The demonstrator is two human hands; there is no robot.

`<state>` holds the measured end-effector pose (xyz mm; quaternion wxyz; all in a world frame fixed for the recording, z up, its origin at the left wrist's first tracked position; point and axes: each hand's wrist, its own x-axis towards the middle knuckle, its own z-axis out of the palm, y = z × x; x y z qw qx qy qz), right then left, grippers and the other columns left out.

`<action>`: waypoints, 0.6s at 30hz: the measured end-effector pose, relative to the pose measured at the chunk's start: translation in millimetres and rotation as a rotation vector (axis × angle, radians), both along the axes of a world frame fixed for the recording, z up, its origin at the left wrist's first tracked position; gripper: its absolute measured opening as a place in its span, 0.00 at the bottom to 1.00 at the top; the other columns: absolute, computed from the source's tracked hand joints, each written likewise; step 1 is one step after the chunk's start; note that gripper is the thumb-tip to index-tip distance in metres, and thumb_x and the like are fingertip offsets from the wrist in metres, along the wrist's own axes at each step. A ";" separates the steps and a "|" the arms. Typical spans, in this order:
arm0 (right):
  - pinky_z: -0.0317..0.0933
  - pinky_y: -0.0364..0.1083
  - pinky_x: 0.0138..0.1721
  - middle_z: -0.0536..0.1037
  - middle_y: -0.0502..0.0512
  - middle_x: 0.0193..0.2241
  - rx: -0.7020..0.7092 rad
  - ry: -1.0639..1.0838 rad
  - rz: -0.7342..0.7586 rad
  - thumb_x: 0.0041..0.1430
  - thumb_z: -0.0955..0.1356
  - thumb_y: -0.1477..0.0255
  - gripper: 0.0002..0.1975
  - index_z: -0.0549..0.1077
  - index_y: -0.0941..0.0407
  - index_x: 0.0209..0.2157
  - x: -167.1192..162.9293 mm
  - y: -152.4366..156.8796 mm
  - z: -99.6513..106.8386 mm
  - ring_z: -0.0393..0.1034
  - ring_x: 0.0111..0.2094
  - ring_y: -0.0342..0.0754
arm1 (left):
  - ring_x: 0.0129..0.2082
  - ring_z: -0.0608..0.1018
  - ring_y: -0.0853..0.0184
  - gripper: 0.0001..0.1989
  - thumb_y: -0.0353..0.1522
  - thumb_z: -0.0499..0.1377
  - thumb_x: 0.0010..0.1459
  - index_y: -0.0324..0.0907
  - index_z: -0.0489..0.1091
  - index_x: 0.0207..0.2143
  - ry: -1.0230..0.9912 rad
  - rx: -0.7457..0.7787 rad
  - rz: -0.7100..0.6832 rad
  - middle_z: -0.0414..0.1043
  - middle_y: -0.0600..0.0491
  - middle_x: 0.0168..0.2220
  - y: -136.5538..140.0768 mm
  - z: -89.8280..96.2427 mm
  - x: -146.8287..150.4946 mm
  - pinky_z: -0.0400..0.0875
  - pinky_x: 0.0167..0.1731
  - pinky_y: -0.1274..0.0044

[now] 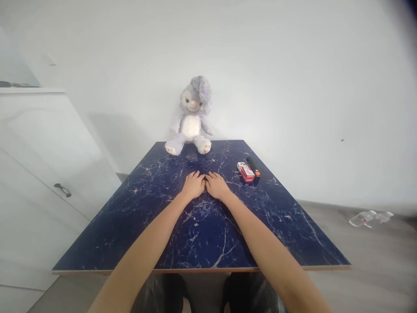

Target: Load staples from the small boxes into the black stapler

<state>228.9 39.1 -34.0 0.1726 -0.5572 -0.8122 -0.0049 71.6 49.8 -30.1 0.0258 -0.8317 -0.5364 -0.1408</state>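
My left hand [193, 185] lies palm down on the dark blue marbled table [143, 217], its fingers stretched forward. Beside it my right hand [216, 184] rests the same way, and the thumbs meet or nearly meet in the middle. Neither hand holds anything. Off to the right of my right hand lie a small red and white box [246, 171] and a black cylindrical object [253, 167] with an orange spot. Beyond the hands, a grey plush rabbit [191, 124] with a white belly sits at the far edge of the table, against the wall.
On the left stands a white cabinet [35, 152] with a dark handle [63, 190]. A white wall [276, 78] rises behind the table. Clear plastic bottles [363, 218] lie on the grey floor [374, 256] to the right. My legs are under the table's front edge.
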 end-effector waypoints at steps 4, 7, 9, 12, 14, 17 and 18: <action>0.46 0.54 0.65 0.66 0.65 0.63 -0.002 -0.004 0.002 0.69 0.56 0.70 0.24 0.68 0.61 0.61 0.1 -0.8 1.0 0.57 0.65 0.54 | 0.65 0.62 0.49 0.24 0.36 0.45 0.69 0.41 0.66 0.62 -0.017 -0.009 0.000 0.61 0.41 0.66 1.2 -1.5 -0.3 0.55 0.63 0.58; 0.47 0.54 0.65 0.67 0.65 0.62 0.004 -0.005 0.007 0.69 0.56 0.70 0.24 0.68 0.61 0.61 0.2 -1.8 2.6 0.58 0.65 0.54 | 0.66 0.62 0.49 0.24 0.36 0.45 0.69 0.41 0.66 0.63 -0.024 -0.007 -0.004 0.61 0.41 0.66 3.3 -3.8 -0.5 0.54 0.63 0.58; 0.47 0.54 0.65 0.67 0.65 0.62 0.000 -0.004 0.005 0.69 0.56 0.70 0.24 0.68 0.61 0.61 0.3 -2.6 3.5 0.58 0.64 0.54 | 0.66 0.61 0.49 0.24 0.36 0.45 0.69 0.40 0.66 0.63 -0.024 -0.008 -0.004 0.60 0.41 0.66 4.3 -4.6 -0.5 0.54 0.63 0.59; 0.47 0.54 0.65 0.67 0.66 0.62 -0.004 -0.001 -0.003 0.69 0.56 0.70 0.24 0.68 0.61 0.61 0.3 -3.0 3.7 0.58 0.64 0.55 | 0.66 0.61 0.49 0.24 0.36 0.45 0.69 0.41 0.66 0.63 -0.021 -0.018 0.001 0.60 0.41 0.66 4.4 -4.1 -0.2 0.54 0.64 0.59; 0.47 0.54 0.65 0.67 0.66 0.62 -0.002 0.000 -0.003 0.69 0.56 0.70 0.24 0.68 0.61 0.61 0.3 -2.5 3.1 0.58 0.64 0.55 | 0.66 0.61 0.50 0.24 0.36 0.45 0.69 0.41 0.66 0.63 -0.024 -0.022 0.002 0.60 0.42 0.66 3.8 -2.9 -0.1 0.53 0.64 0.59; 0.46 0.55 0.65 0.67 0.65 0.63 -0.006 0.000 -0.003 0.69 0.56 0.70 0.24 0.68 0.61 0.61 0.2 -1.7 2.3 0.57 0.65 0.54 | 0.66 0.61 0.50 0.24 0.36 0.45 0.69 0.41 0.66 0.63 -0.026 -0.019 -0.002 0.61 0.42 0.66 2.4 -0.9 0.0 0.54 0.64 0.60; 0.46 0.54 0.65 0.67 0.65 0.63 -0.008 0.000 -0.002 0.69 0.56 0.70 0.24 0.68 0.60 0.61 0.1 -1.6 2.3 0.57 0.65 0.54 | 0.66 0.61 0.50 0.24 0.36 0.45 0.69 0.41 0.66 0.63 -0.026 -0.018 -0.003 0.61 0.42 0.66 1.9 -0.5 0.1 0.54 0.64 0.60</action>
